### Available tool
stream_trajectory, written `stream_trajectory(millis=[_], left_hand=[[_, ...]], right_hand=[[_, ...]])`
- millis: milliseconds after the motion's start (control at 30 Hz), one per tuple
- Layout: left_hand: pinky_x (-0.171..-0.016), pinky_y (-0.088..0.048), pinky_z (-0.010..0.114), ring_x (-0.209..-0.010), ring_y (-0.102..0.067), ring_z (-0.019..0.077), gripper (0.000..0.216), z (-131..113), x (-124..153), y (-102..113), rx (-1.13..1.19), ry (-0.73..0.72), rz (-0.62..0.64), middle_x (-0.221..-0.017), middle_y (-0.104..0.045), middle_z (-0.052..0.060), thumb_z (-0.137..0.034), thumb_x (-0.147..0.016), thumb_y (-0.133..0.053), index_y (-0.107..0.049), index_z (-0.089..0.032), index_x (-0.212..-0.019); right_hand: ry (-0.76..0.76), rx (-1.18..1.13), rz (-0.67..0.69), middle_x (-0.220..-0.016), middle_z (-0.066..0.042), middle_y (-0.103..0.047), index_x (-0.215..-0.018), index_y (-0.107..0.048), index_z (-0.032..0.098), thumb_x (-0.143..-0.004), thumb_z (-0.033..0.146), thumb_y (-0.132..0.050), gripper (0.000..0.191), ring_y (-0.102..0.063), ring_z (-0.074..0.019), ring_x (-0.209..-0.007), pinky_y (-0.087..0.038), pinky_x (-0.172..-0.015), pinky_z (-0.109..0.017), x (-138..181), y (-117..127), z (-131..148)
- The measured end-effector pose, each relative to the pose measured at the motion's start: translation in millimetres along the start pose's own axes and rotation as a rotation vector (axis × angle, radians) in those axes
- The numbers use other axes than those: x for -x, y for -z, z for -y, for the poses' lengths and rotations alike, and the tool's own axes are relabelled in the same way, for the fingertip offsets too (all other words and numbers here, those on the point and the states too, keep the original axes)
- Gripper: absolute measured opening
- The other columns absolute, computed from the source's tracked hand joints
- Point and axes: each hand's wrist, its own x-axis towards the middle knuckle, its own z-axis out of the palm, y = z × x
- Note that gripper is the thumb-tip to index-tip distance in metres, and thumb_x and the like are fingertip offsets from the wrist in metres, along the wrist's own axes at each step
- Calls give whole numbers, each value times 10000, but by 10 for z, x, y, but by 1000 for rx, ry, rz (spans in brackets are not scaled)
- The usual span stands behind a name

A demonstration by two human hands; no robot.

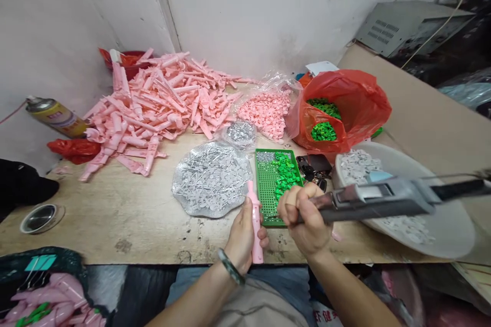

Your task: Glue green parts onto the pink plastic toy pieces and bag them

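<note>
The left hand [243,242] curls shut around a pink stick [257,250] — nice and tight — and the right hand [305,219] grips a gray tool [376,202] (a fat one) by a green board [266,199].

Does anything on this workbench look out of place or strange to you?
A spray can lies tipped on its side at the left end of the bench, beside the pink plastic parts, instead of standing upright.

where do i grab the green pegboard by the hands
Probably the pegboard's left rim, toward the far corner, coming from the left. It lies flat, so thumb on top, fingers under should suit. That stretch is free of the green pieces heaped on the right, and away from the left hand and pink part at the near end.
</note>
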Motion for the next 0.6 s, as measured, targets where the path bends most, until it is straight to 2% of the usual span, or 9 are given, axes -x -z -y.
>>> stream_trajectory(millis=[100,200,400,600], left_hand=[[-395,-312,195,-431,-366,63,505,63,9,-7,-18,-21,32,-616,-404,-77,-701,-803,-573,-513,-211,-912],[-409,-304,215,-438,-364,78,497,80,19,-11,-39,-41,43,-575,-401,-74,-701,-797,-580,-504,-218,-883],[-411,-294,238,-440,-357,103,545,-1,131,-64,-176,-86,8,-494,-410,-56,-755,-768,-550,-509,-212,-771],[-425,-306,232,-455,-357,98,526,-5,166,-86,-220,-158,15,-543,-408,-60,-735,-794,-527,-505,-210,-770]], right_hand=[[4,-17,102,-554,79,-444,-764,-457,226,-915,360,-615,257,-423,-93,-445,-374,-468,-225,125,-109,107],[11,-6,143,-582,75,-462,-799,-463,230,-919,368,-618,240,-447,-99,-470,-385,-510,-244,214,-120,69],[14,21,163,-566,71,-468,-789,-449,235,-922,360,-610,243,-428,-108,-458,-376,-505,-251,249,-136,-30],[-23,105,142,-531,61,-451,-764,-451,241,-895,435,-618,287,-452,-134,-480,-410,-526,-279,381,-101,-164]])
